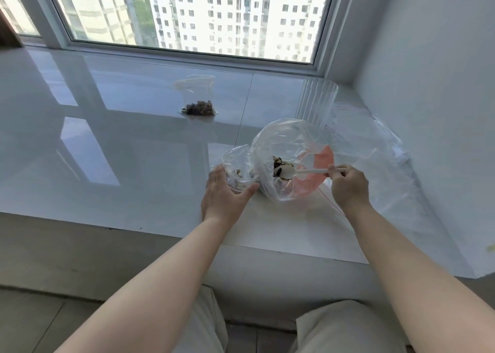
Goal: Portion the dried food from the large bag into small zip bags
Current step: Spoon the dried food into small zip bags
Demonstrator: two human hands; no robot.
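Two bare forearms, no sleeves, no watch or rings visible. Left hand point(223, 193), right hand point(349, 185). Light beige trousers point(345, 328) on both legs.

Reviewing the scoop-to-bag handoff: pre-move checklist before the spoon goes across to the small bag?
1. Right hand pinches white spoon handle: ok.
2. Spoon bowl sits inside large bag among dried food: ok.
3. Spoon loaded: cannot tell.
4. Left hand holds small zip bag on the sill: ok.
5. Small bag's mouth open: ok.
6. Filled bag and clear cup stand away from the path: ok.
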